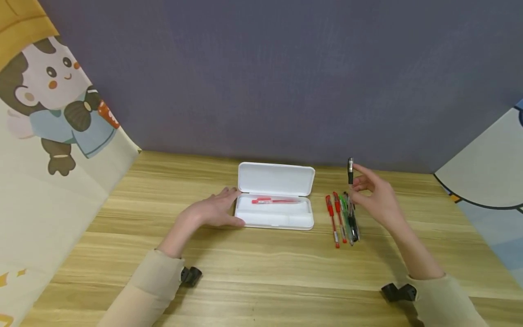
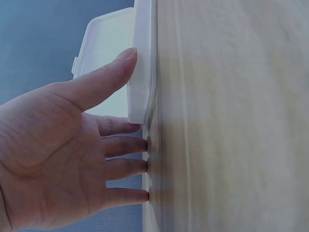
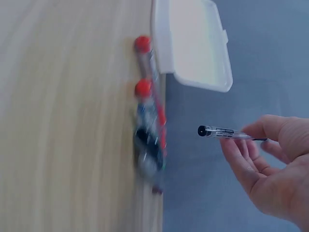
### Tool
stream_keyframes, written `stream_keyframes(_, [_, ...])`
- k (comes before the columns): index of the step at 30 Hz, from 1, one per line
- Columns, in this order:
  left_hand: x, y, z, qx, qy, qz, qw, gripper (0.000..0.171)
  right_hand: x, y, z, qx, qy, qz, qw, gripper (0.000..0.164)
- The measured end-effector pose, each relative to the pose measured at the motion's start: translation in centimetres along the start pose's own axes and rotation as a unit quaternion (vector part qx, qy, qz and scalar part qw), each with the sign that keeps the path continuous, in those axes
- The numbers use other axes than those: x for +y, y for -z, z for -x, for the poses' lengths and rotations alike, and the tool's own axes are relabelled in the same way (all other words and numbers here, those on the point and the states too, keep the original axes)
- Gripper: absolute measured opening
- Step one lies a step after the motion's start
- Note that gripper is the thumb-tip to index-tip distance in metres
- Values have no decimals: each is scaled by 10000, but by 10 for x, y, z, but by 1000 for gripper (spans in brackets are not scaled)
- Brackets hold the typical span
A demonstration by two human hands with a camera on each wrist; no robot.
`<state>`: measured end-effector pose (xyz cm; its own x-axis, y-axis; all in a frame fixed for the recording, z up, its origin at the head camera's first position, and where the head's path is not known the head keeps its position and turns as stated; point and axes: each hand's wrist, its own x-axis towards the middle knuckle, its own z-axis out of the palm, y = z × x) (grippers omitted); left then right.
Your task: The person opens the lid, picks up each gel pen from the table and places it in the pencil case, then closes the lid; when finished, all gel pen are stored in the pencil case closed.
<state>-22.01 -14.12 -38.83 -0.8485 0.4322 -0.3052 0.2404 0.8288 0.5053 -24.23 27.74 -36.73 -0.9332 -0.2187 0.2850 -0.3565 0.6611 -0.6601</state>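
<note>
A white pencil case (image 1: 261,220) lies with its lid raised, a red pen (image 1: 271,200) inside. At its left end is my left hand (image 1: 218,210), fingers spread and nearly straight. In the left wrist view the thumb (image 2: 108,79) rests against the case's side wall, and the other fingertips reach down at the tabletop. My right hand (image 1: 377,195) pinches a black-capped pen (image 1: 350,170) between thumb and fingers, held up above the loose pens. In the right wrist view that pen (image 3: 222,132) shows a clear barrel and a dark end.
Right of the case lie several loose pens: red pens (image 1: 332,222), a green pen (image 1: 346,220) and black ones (image 1: 354,231), close together. A wooden table (image 1: 253,272) carries everything. Behind it rises a dark grey-blue panel (image 1: 261,81), with a cartoon-printed wall (image 1: 53,100) at left.
</note>
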Motion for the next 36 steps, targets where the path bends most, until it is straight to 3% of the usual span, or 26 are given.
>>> stream_keyframes(9, [0, 1, 0, 31, 15, -66, 10000, 96, -31, -30, -14, 439, 862, -537, 9939, 68])
stream_keyframes(15, [1, 1, 0, -16, 43, -73, 10000, 98, -52, -50, -25, 318, 1110, -590, 9916, 60])
stream_keyframes(24, [1, 0, -2, -16, 57, -67, 10000, 99, -75, -79, -42, -508, 1540, -102, 9867, 52])
stream_keyframes(30, [1, 0, -5, -26, 62, -83, 9999, 99, -81, -93, -52, -1080, 1600, 53, 9812, 47])
stream_keyframes(36, [2, 1, -5, -10, 99, -94, 9999, 100, -80, -105, -58, -1355, 2072, 403, 9680, 42])
